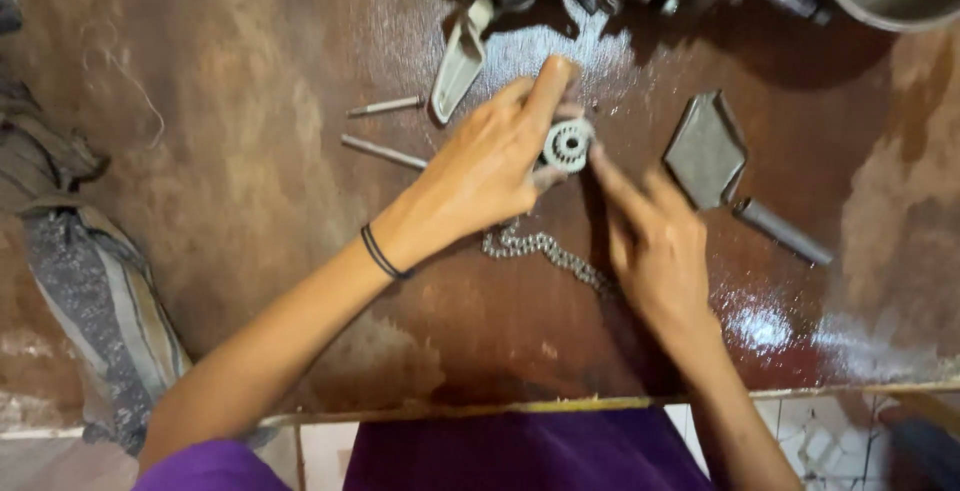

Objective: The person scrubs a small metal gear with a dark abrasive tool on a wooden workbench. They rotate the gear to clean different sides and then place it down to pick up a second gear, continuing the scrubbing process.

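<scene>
Centrally on the brown table (250, 201), the left hand (485, 166) grips a small grey sprocket (568, 144), toothed, with a ring of holes around its bore. Right hand (655, 236) touches its right edge with an extended fingertip. Chain (540, 251) lies just nearer.

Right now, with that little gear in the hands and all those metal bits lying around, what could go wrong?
The left hand pinches the small toothed gear while the right hand pokes at it; a fingertip might get nipped on the teeth. The table looks shiny and oily, so the gear could slip. The chain lies right under the wrists and the thin pins sit near the left hand, so a careless move might knock them away.
</scene>
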